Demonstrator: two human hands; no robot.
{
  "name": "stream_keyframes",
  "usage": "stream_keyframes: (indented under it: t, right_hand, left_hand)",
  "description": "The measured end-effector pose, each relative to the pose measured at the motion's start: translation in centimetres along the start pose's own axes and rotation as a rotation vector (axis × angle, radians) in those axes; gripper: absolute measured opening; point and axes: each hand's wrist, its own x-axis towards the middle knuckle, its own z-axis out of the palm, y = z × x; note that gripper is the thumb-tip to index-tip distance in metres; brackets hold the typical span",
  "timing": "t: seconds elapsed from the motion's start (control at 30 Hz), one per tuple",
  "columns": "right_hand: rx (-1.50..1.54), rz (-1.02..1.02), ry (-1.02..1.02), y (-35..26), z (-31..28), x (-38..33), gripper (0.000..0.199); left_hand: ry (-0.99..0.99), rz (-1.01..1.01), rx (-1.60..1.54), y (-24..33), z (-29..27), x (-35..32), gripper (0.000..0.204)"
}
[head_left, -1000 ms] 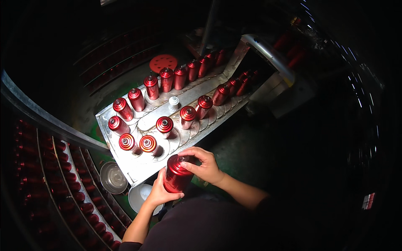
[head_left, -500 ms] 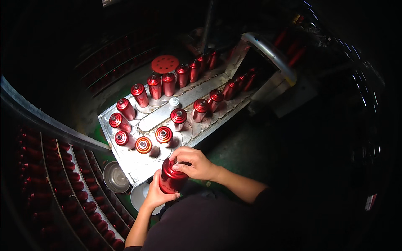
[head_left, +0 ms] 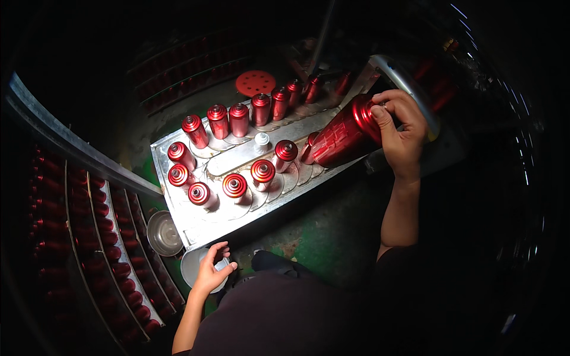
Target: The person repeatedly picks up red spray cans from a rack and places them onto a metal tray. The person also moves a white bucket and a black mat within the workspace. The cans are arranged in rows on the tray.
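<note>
A shiny red metallic bottle (head_left: 344,136) hangs tilted in my right hand (head_left: 405,133), whose fingers close around its narrow top end. It is raised over the right side of a metal conveyor table (head_left: 187,225), and its lower end hides part of the row behind. Low at the left, my left hand (head_left: 211,274) has its fingers apart and holds nothing; it is in front of a pale bucket (head_left: 189,268). Several similar red bottles stand upright on round plates along the conveyor, one of the nearest being a bottle (head_left: 234,186) at its front.
A small white knob (head_left: 261,140) sits on the conveyor's middle strip. A metal bowl (head_left: 164,233) is beside the table's left corner. At the left, a rack (head_left: 119,237) holds several red bottles. Farther back are a red round stool (head_left: 256,83) and a curved metal hood (head_left: 395,74).
My right hand has lifted the red bottle up and to the right, away from my body. My left hand has let go of it and dropped slightly. The view has shifted a little.
</note>
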Motion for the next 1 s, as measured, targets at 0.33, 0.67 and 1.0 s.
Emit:
stream_keyframes:
  t: [0.33,0.67,1.0]
  right_hand:
    - [-0.339,0.098,0.086,20.5,3.6,8.3,0.02]
    - [-0.609,0.33,-0.126,36.0,16.1,5.1,0.025]
    - [-0.493,0.633,-0.267,39.3,28.8,2.8,0.026]
  left_hand:
    - [0.33,-0.356,0.113,-12.9,-5.9,-5.2,0.045]
    - [0.47,-0.655,0.052,-26.8,-8.8,-12.6,0.033]
    - [0.71,-1.18,-0.081,-26.6,-5.9,-19.6,0.022]
